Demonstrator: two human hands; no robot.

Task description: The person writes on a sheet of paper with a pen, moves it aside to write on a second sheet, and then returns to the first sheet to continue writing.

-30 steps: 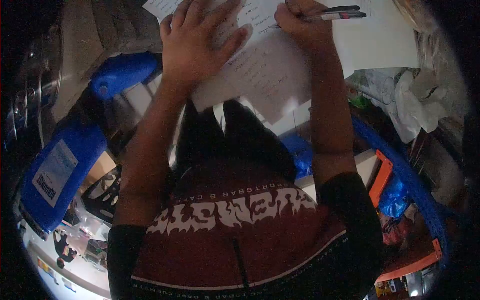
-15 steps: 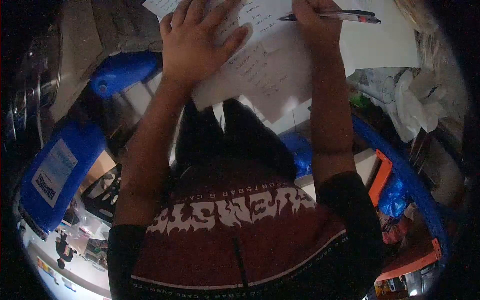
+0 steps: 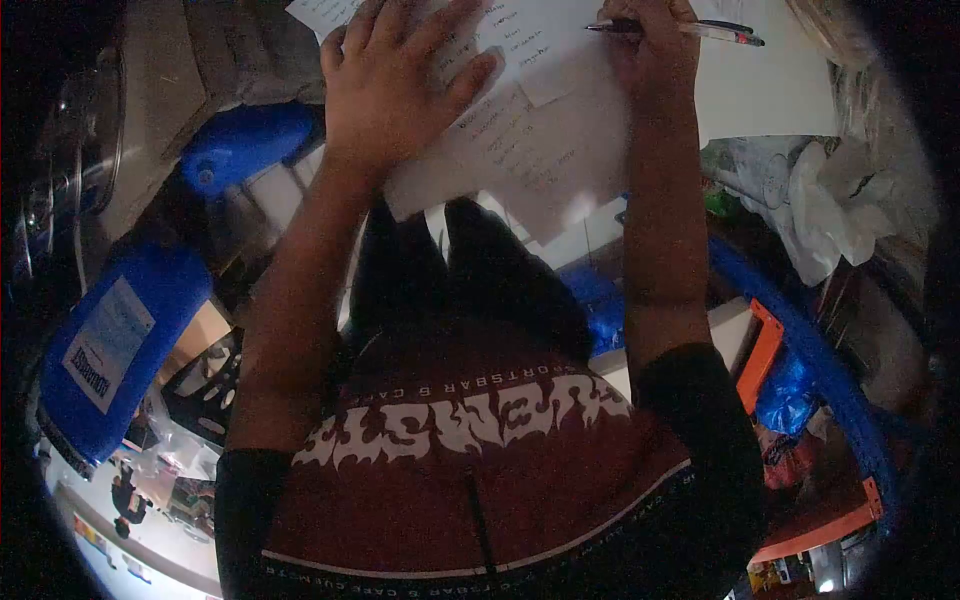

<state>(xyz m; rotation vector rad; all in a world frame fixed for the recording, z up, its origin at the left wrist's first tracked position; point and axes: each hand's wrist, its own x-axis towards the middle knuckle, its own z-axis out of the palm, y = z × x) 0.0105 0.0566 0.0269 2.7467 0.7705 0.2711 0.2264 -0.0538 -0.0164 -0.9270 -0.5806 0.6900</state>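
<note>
Under both hands lies a sheet of paper (image 3: 560, 75) with columns of handwritten words, its lower part in shadow. My left hand (image 3: 395, 95) rests flat on the left side of the sheet, fingers spread and thumb pointing right. Toward the right edge of the writing, my right hand (image 3: 655, 45) is closed around a pen (image 3: 730, 36) with a clear barrel and a dark clip. The pen's tip points left, close over the paper beside the written words. The top of the right hand is cut off by the frame edge.
Blank white paper (image 3: 765, 80) lies right of my right hand. Crumpled white plastic (image 3: 835, 215) hangs at the right. Blue padded pieces (image 3: 245, 145) are at the left, one with a white label (image 3: 110, 345). An orange frame (image 3: 760, 350) and a blue bag (image 3: 785, 395) sit lower right.
My right hand, with the pen in it, has shifted slightly right and a little down across the sheet. My left hand has stayed in place.
</note>
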